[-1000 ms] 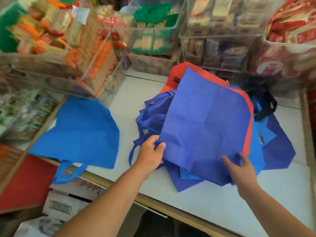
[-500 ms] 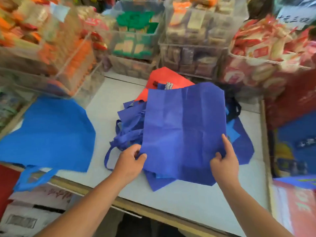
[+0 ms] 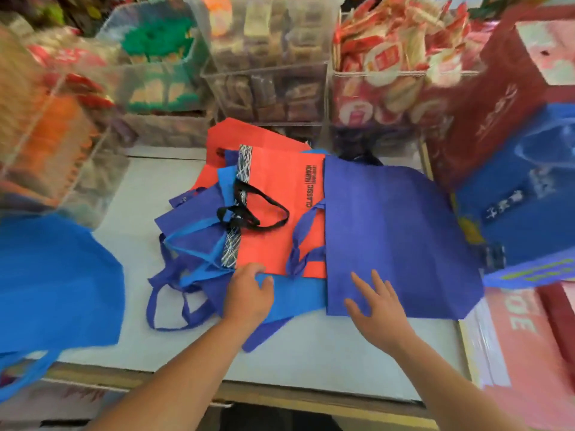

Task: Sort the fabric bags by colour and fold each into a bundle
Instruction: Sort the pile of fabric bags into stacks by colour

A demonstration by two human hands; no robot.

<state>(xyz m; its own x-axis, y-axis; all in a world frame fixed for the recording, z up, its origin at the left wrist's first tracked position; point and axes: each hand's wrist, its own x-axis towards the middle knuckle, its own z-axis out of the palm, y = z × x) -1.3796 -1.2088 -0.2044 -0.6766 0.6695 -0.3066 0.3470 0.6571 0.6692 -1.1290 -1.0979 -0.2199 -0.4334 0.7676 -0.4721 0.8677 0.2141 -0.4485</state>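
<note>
Nearest us is the white tabletop [image 3: 311, 362], and both our bare forearms reach out over it. Our left hand [image 3: 249, 295] has its fingers curled, with the thumb closed over the end of a light blue bag [image 3: 298, 295], pinching the fabric where it lies flat at the front of the pile. Just beside it, our right hand [image 3: 378, 309] is palm down, fingers spread and straight, resting on the near edge of a dark blue bag [image 3: 398, 231] laid flat on the right side of the tabletop. Off to the left, well apart from the pile, a bright blue bag [image 3: 56, 281] lies spread out, its handle dangling over the front edge. Moving back, a heap of dark blue bags [image 3: 193, 219] sprawls left of centre, handles looping loose. Beside it, an orange-red bag [image 3: 273, 188] lies face up with its black handles [image 3: 270, 213] on top, its right edge tucked under the dark blue bag. Behind the bags, clear bins [image 3: 267, 88] of packaged snacks line the back. At far right stand a maroon bag [image 3: 485, 113] and another blue bag [image 3: 529, 197].
</note>
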